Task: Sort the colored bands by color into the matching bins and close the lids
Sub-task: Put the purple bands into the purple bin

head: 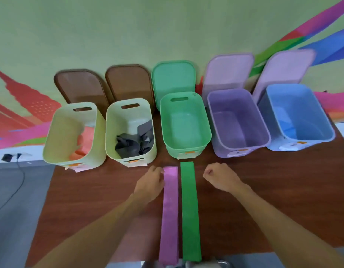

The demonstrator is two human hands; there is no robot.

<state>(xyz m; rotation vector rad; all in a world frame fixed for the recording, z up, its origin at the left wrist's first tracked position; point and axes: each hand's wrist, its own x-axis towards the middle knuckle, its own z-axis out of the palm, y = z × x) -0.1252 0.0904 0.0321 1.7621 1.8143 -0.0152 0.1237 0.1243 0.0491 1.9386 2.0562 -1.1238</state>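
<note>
Each bin carries a small front label (238,152) with an orange mark, but its writing is too blurred to read. On the brown table (283,190) a purple band (170,209) and a green band (190,209) lie flat side by side, running lengthwise from the near edge towards the green bin (186,147). The left hand (150,182) sits at the purple band's far left corner with curled fingertips touching it; whether they pinch it cannot be told. The right hand (220,177) is loosely curled, holds nothing and stays apart from the green band on its right. In the row, the left cream bin (57,136) holds orange bands (86,138) and the second cream bin (113,132) holds grey bands (132,144); the purple bin (242,147) and blue bin (306,141) stand to the right. All the lids (173,78) lean upright behind the bins.
</note>
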